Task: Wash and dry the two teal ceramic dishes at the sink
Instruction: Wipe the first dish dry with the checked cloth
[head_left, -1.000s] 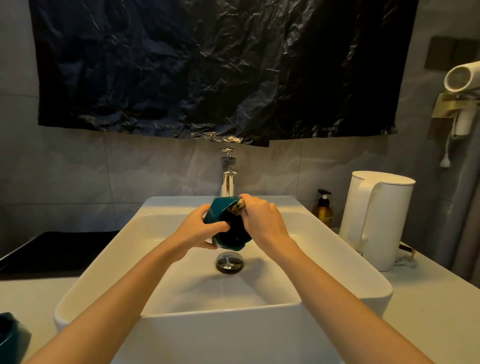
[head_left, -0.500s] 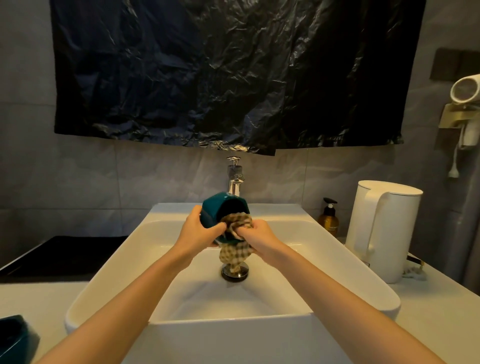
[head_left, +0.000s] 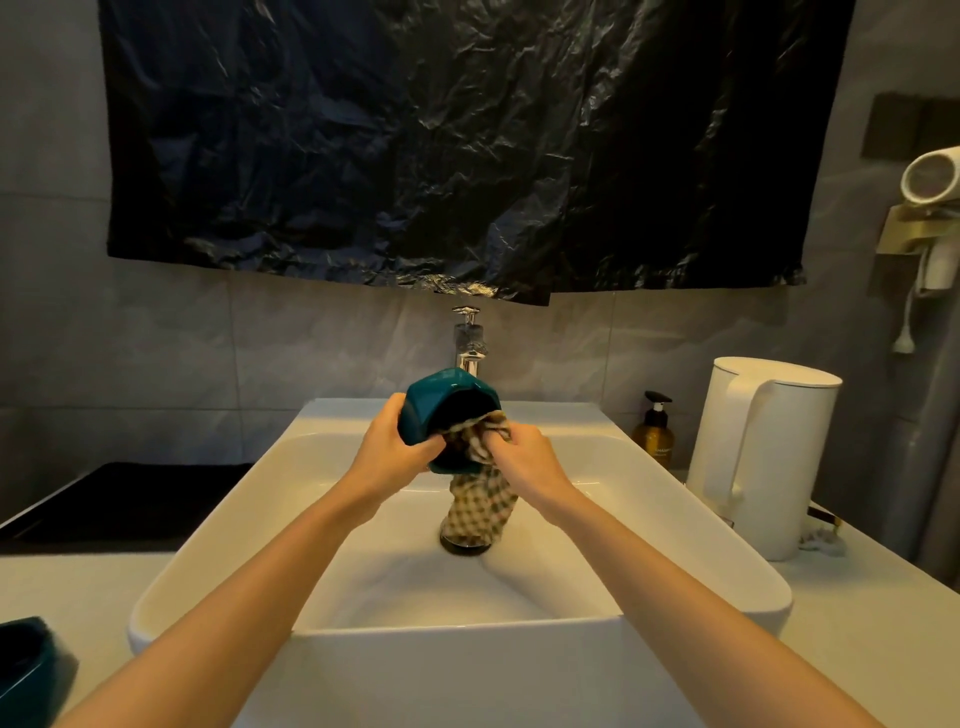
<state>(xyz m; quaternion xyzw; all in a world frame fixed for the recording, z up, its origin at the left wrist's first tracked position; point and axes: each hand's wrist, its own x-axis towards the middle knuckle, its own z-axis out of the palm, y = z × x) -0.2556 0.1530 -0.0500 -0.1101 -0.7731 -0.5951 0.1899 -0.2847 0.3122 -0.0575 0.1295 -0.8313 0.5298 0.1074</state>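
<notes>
Teal faceted dish (head_left: 423, 415), checked cloth (head_left: 480, 506) inside.

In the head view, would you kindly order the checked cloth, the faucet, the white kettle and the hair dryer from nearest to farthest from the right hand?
1. checked cloth, gripped in the right hand itself.
2. faucet, just behind, at the sink's back.
3. white kettle, on the counter to the right.
4. hair dryer, high on the right wall.

Countertop (head_left: 883, 644) carries basin (head_left: 457, 675), kettle (head_left: 753, 457), soap bottle (head_left: 653, 439), teal dish (head_left: 26, 665).
</notes>
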